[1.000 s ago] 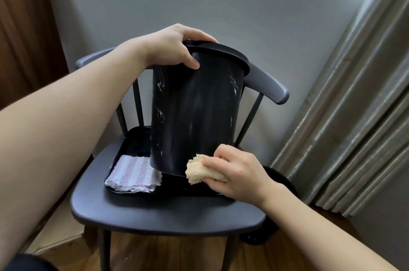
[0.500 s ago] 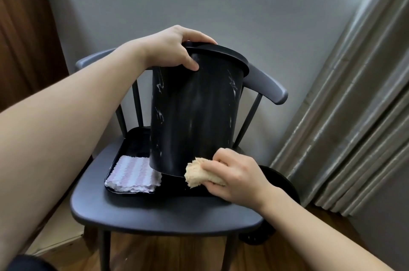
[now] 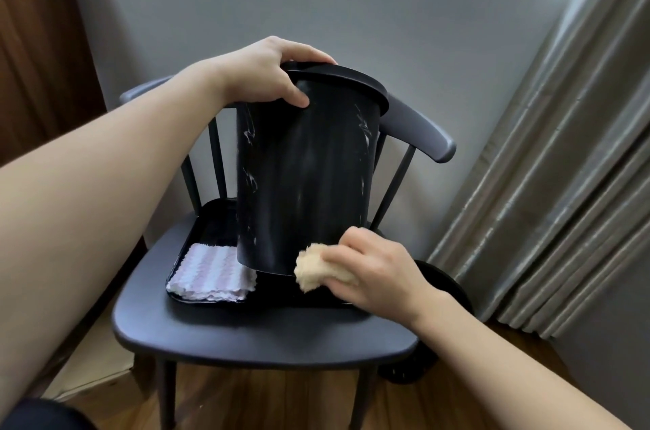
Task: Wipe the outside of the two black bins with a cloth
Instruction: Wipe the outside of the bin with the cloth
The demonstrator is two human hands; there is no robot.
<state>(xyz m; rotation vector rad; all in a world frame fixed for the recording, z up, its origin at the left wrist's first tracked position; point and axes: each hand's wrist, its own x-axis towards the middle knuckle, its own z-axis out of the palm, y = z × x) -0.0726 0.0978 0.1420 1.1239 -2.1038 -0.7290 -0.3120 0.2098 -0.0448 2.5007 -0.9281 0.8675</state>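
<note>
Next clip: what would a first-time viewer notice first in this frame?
A tall black bin, streaked with white marks, stands tilted on a black tray on a dark chair. The left hand grips its rim, while the right hand presses a tan cloth at its lower edge. A folded pink-and-white cloth lies in the tray's left corner.

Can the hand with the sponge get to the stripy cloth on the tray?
Probably yes. The right hand sits beside the bin's bottom edge, and the cloth lies open on the tray just left, but its fingers already grip the sponge.
</note>
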